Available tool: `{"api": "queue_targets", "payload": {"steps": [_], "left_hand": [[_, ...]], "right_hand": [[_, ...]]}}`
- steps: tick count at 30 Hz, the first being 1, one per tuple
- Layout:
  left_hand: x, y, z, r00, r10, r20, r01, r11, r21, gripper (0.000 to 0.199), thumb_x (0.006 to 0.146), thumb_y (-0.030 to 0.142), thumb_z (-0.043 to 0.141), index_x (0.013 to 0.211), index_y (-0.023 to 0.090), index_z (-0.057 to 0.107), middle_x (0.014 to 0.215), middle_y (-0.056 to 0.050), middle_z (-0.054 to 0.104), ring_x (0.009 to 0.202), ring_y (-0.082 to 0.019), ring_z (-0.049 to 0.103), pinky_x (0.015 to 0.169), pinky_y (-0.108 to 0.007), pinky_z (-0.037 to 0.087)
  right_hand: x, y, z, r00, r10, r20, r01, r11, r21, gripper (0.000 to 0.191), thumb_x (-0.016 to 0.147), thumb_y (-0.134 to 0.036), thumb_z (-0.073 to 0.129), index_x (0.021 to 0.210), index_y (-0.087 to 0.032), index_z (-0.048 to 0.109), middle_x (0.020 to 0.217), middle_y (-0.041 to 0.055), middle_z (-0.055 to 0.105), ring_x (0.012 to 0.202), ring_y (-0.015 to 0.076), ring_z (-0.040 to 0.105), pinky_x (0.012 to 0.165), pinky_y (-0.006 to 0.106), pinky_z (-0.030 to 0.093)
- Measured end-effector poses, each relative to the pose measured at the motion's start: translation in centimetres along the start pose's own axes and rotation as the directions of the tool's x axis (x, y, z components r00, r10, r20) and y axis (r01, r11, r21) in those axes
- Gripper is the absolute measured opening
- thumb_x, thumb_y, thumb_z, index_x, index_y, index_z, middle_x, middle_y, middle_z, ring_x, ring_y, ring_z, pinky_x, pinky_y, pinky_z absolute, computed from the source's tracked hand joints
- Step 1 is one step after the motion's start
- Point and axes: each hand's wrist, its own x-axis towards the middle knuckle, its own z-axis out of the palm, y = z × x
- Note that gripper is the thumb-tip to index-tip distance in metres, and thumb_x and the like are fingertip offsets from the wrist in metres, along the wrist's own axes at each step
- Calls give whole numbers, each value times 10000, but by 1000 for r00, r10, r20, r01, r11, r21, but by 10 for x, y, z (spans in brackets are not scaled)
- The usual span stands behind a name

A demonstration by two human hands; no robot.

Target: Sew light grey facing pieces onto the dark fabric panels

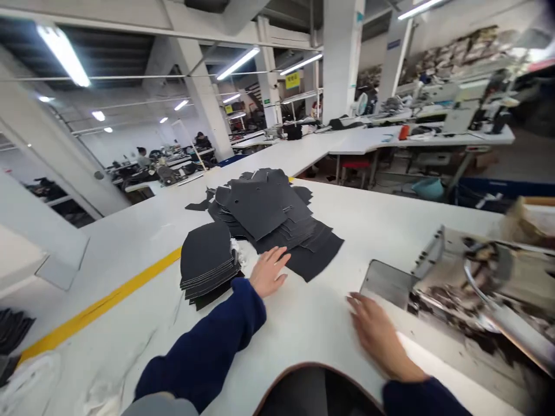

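My left hand [269, 271] is open, its fingers spread at the near edge of a loose pile of dark grey fabric pieces [260, 208]. I cannot tell whether the fingertips touch the pile. Left of that hand sits a neater stack of curved dark fabric pieces [206, 254], with white fluff along its right side. My right hand [375, 332] is a little blurred, fingers stretched out over the white table [312, 329], close to the metal plate of a sewing machine [468, 294]. It holds nothing that I can see. A dark curved piece [316, 393] shows at the bottom edge.
A yellow strip [104, 300] runs across the table on the left. More dark pieces [13, 332] lie at the far left edge. A cardboard box [531, 222] stands behind the machine. Beyond are further worktables, a red thread cone [404, 132] and a blue basin [428, 189].
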Motion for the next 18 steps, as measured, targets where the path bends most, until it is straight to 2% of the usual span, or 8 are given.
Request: {"api": "queue_targets", "payload": {"steps": [3,5,7,9,11,13,16,18], "left_hand": [[-45,-58,-33,965,-256,-52,260,957,125,615,844,378,529,1412,242,337,1495,-87,283,1373,-315,212,1088,-531,251],[-75,-96,-42,878,-478,-21,473,861,188,687,803,466,564,1417,258,335,1504,-96,259,1377,-372,176,1064,-594,234],[-98,-127,-44,805,-592,43,573,794,203,727,782,553,555,1411,248,355,1496,-105,277,1370,-379,202,1062,-579,249],[-108,-146,-44,795,-600,86,579,793,188,730,781,602,529,1391,222,399,1467,-109,337,1330,-347,307,1062,-498,305],[-107,-154,-46,814,-571,104,549,816,182,718,771,618,531,1360,216,450,1426,-102,406,1247,-329,420,1010,-449,384],[-101,-158,-53,828,-546,130,525,835,162,683,772,634,523,1318,224,504,1358,-94,488,1152,-322,502,938,-438,439],[-96,-161,-65,837,-526,152,518,851,89,637,805,652,468,1276,232,546,1232,-78,586,1061,-282,567,898,-394,457],[-97,-165,-70,837,-521,165,522,852,43,613,816,635,467,1279,240,542,1223,-62,593,1064,-263,574,911,-365,449]], "right_hand": [[99,-36,53,970,-224,94,225,974,-2,327,905,-142,358,1168,-128,550,1240,160,523,1151,259,483,913,406,455],[157,-60,88,942,-302,144,310,950,-38,371,879,-73,345,1192,-109,541,1282,166,494,1217,269,430,971,419,405],[205,-77,121,916,-359,179,379,921,-90,417,861,-32,330,1226,-95,521,1337,170,452,1284,278,359,1030,439,340],[243,-87,149,898,-377,225,413,899,-144,461,854,-14,320,1279,-94,481,1407,167,380,1339,288,276,1069,471,271],[276,-92,172,893,-357,273,413,893,-182,489,856,-13,313,1319,-105,443,1454,165,310,1359,305,233,1073,511,235],[303,-95,188,890,-332,313,403,894,-197,475,851,-9,311,1286,-104,476,1425,182,350,1323,315,304,1041,506,276],[334,-93,196,871,-307,382,398,899,-185,362,805,8,347,1037,-86,608,1122,193,592,1056,279,553,864,391,422],[345,-86,190,847,-293,443,398,902,-165,294,760,10,393,898,-107,624,916,141,641,856,232,611,739,321,439]]}}
